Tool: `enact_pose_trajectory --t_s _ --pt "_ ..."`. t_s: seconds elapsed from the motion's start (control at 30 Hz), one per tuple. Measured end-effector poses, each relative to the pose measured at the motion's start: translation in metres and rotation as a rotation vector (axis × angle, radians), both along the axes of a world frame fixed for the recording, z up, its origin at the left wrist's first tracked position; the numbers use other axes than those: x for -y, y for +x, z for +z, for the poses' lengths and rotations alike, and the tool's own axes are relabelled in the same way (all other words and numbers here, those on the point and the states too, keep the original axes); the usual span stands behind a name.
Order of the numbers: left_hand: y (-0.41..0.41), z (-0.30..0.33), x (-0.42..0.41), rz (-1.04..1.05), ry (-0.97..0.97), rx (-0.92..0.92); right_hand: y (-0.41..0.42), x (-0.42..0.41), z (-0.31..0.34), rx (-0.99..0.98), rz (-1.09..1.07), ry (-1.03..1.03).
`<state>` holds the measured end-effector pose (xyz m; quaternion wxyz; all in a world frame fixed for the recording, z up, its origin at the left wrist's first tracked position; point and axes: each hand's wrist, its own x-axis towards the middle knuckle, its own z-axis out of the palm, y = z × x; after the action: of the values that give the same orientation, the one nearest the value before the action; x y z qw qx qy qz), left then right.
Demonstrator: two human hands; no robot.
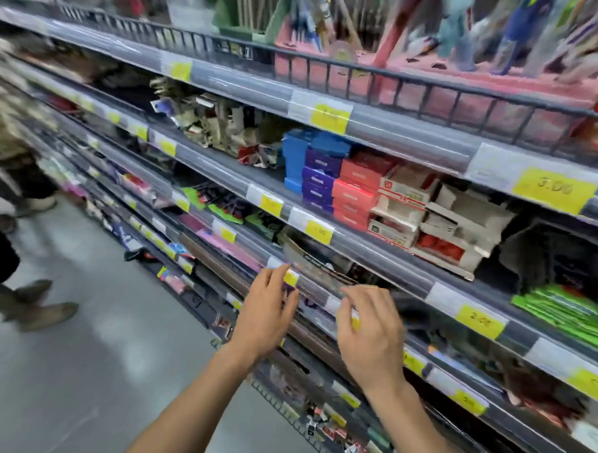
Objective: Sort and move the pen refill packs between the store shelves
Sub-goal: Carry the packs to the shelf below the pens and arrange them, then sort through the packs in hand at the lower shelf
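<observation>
Pen refill packs: blurred, none told apart.
Left hand (268,310): one, fingers straight, empty.
Right hand (368,328): one, fingers loosely curled, empty.
Shelf edge (385,254): several yellow tags.

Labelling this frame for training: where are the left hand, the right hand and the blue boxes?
left hand (264,319): head view, back of hand.
right hand (371,335): head view, back of hand.
blue boxes (295,157): head view, front of stack.

Yellow price tags (330,118) line the grey shelf edges. On the middle shelf stand stacked boxes — blue (295,157), purple (318,184) and red (355,191) — beside torn white cartons (457,223). A pink display tray (434,78) sits behind the black wire rail up top. Green packets (568,311) lie at far right. On the grey floor (79,371) — another person's shoes (43,312), blurred.
</observation>
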<state>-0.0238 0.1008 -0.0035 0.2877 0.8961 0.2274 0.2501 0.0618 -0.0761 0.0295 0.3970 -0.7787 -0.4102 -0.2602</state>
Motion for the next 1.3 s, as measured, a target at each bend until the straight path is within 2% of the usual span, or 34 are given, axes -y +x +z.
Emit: enact_pose_trajectory --t_s 0.1,0.2,0.4,0.5,0.6,0.73,0.93,1.0,1.07,1.13,1.23,1.3 --pt "-0.016 -0.024 -0.089 0.073 -0.034 -0.206 -0.003 -0.088 -0.027 -0.056 0.037 -0.153" --pt "-0.017 -0.038 -0.172 0.071 0.046 -0.36 0.004 -0.174 -0.047 -0.108 0.013 -0.311" --pt "0.009 -0.041 -0.277 -0.095 0.217 -0.483 0.026 -0.296 -0.055 -0.372 -0.114 -0.599" --pt "0.026 -0.04 -0.315 -0.091 0.334 -0.477 0.03 -0.335 -0.055 -0.359 -0.108 -0.649" --pt "0.044 -0.041 -0.348 -0.093 0.421 -0.562 0.036 -0.374 -0.06 -0.321 -0.083 -0.731" --pt "0.052 -0.054 -0.367 -0.189 0.447 -0.643 0.045 -0.413 -0.069 -0.294 -0.169 -0.748" --pt "0.043 -0.05 -0.388 -0.288 0.382 -0.55 0.05 -0.442 -0.074 -0.371 -0.27 -0.841" --pt "0.042 -0.043 -0.399 -0.324 0.359 -0.396 0.045 -0.447 -0.074 -0.345 -0.332 -0.836" --pt "0.047 -0.042 -0.417 -0.328 0.44 -0.169 0.04 -0.455 -0.075 -0.312 -0.396 -0.811" --pt "0.055 -0.041 -0.437 -0.263 0.51 -0.051 0.038 -0.462 -0.077 -0.319 -0.424 -0.781" --pt "0.073 -0.033 -0.464 -0.132 0.438 -0.179 0.036 -0.466 -0.079 -0.345 -0.435 -0.738" --pt "0.088 -0.028 -0.473 -0.089 0.33 -0.418 0.036 -0.47 -0.076 -0.381 -0.43 -0.753"
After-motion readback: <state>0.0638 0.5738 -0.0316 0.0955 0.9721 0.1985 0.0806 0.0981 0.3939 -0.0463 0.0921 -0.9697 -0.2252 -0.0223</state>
